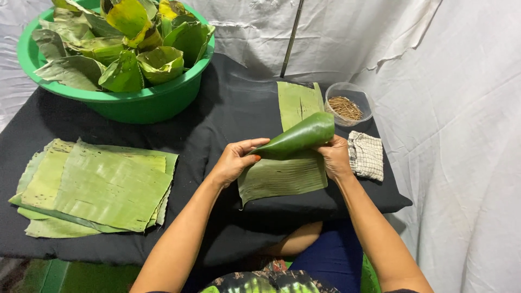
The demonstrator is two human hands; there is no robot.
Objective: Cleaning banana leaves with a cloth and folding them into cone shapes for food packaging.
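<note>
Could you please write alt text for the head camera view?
Two bare hands, left hand and right hand, roll a banana leaf into a cone over a black cloth-covered table. A stack of flat leaf sheets lies left, a green basin of folded leaves behind, a clear bowl of sticks right.

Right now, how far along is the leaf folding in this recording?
Done: the green basin already holds many folded leaf cones. In hand: the left hand and right hand are rolling one banana leaf into a cone, not yet pinned; the small bowl of sticks sits beside it. Left: a stack of flat leaves and one strip remain unrolled.
</note>
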